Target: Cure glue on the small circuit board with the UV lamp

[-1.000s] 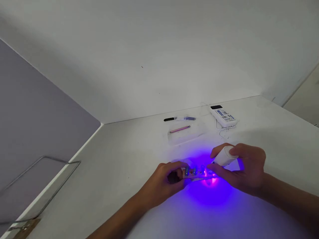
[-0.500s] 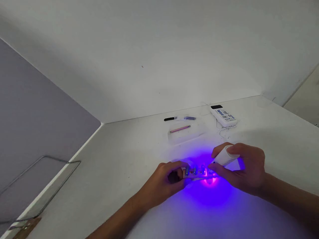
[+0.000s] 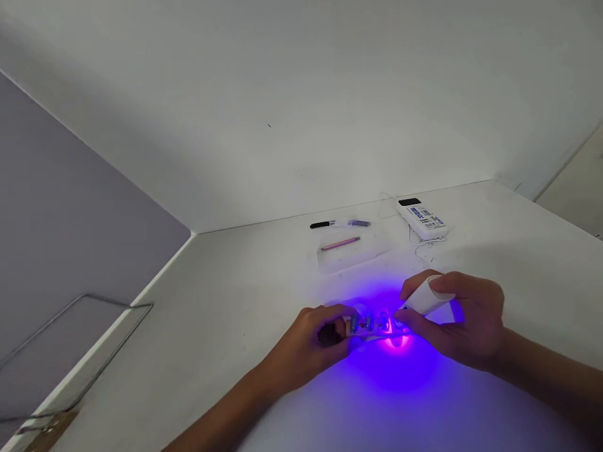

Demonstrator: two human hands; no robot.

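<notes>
White lamp (image 3: 426, 297) (glowing violet) in right hand (image 3: 464, 317)

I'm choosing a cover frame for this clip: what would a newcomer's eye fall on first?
Probably the violet glow spilling over the table below and around the hands. Next, the white lamp in the right hand, tilted over a strip whose other end the left hand holds. Farther back, the pink pen stands out against the pale surface.
</notes>
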